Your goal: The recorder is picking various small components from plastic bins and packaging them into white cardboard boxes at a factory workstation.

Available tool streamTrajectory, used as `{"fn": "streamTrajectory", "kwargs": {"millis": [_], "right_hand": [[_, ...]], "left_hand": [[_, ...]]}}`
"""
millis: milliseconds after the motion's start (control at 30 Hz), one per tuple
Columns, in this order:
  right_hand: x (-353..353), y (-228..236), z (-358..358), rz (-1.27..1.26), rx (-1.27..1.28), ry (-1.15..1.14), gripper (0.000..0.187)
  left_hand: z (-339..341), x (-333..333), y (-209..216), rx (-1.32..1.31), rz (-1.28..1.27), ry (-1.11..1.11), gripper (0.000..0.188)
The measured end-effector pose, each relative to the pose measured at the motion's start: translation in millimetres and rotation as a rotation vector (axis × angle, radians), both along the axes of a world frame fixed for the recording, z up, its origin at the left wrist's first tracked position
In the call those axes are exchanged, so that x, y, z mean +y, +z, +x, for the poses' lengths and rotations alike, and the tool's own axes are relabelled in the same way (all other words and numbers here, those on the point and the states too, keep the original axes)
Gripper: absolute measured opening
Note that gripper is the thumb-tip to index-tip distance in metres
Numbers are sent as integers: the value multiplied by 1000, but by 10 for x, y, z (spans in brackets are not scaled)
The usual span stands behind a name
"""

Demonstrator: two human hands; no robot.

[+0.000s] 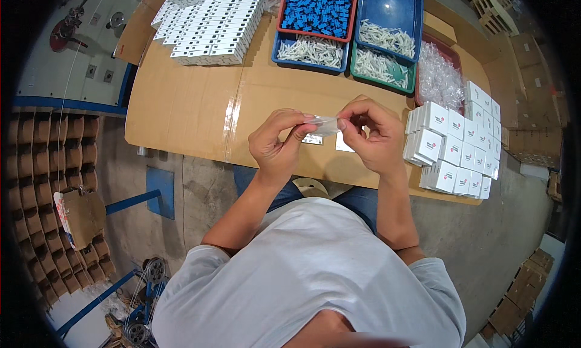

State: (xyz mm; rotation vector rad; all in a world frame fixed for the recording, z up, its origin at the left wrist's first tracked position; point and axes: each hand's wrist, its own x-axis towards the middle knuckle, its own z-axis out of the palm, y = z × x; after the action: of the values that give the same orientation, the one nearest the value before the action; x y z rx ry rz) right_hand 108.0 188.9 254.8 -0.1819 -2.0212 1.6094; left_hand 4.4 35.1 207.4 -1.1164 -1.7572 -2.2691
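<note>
Near the middle of the near edge of a broad table covered in brown cardboard (pixel 181 112), a small, flat bag of clear, thin plastic (pixel 325 128) is held between two bare hands; the left hand (pixel 275 139) pinches its left end between thumb and bent forefinger, and the right hand (pixel 378 130) grips its right end with thumb and fingertips, the other fingers curled; whether anything lies inside the bag cannot be told; just beyond the left fingertips lies a small white printed piece (pixel 313 140), and a plain white flat piece (pixel 343 143) lies beside the right thumb, both partly hidden; stacked white cardboard boxes (pixel 457 145) fill the near right corner; a larger block of small white boxes (pixel 215 21) stands toward the far left corner; along the far edge, a red plastic tray of blue pieces (pixel 318 12) sits over a blue tray of slender white pieces (pixel 311 51); to their right, another blue tray (pixel 390 6) overlaps a green tray (pixel 381 83), both holding similar white pieces; toward the right edge, a dark red tray (pixel 455 52) holds heaped clear plastic (pixel 439 75).
</note>
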Motion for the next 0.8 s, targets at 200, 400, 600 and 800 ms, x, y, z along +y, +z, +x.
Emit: {"fn": "streamTrajectory", "kwargs": {"millis": [200, 400, 600, 800], "right_hand": [[27, -55, 2, -18, 2, 42, 9], [4, -31, -6, -60, -13, 24, 12], [3, -36, 0, -49, -29, 28, 10], [5, -48, 2, -56, 0, 37, 7]], "left_hand": [[0, -4, 5, 18, -5, 7, 15], [16, 0, 11, -2, 12, -12, 15], [32, 8, -2, -12, 11, -20, 14], [40, 12, -12, -14, 7, -29, 14]]}}
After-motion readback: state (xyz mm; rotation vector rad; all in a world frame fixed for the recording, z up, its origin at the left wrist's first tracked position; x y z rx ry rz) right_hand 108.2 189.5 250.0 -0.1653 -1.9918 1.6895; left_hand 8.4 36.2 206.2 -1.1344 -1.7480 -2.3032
